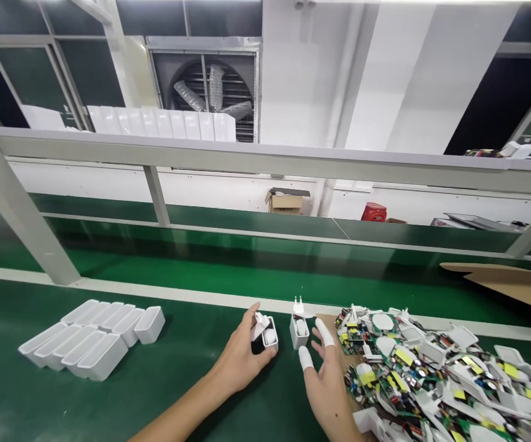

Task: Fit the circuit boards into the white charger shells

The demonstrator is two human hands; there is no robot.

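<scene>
My left hand [247, 353] is closed around a white charger housing [271, 336], with white and dark parts showing in its open top. To its right stands a second white charger housing [299, 334], with a two-pin plug piece [298, 307] sticking up from it. My right hand [323, 374] is just beside this second housing, thumb and forefinger apart and covered in white finger cots [324, 332]. Whether those fingertips touch the housing I cannot tell. Close by on the right lies a heap of circuit boards [403, 368] with white plastic pieces and yellow parts.
Several open white housings [102, 355] stand in rows at the left of the green bench [164, 380]. A pale rail [247, 150] on posts crosses behind the bench. Brown cardboard [514, 285] lies at the far right. A cardboard box [286, 201] and red stool [374, 212] are beyond.
</scene>
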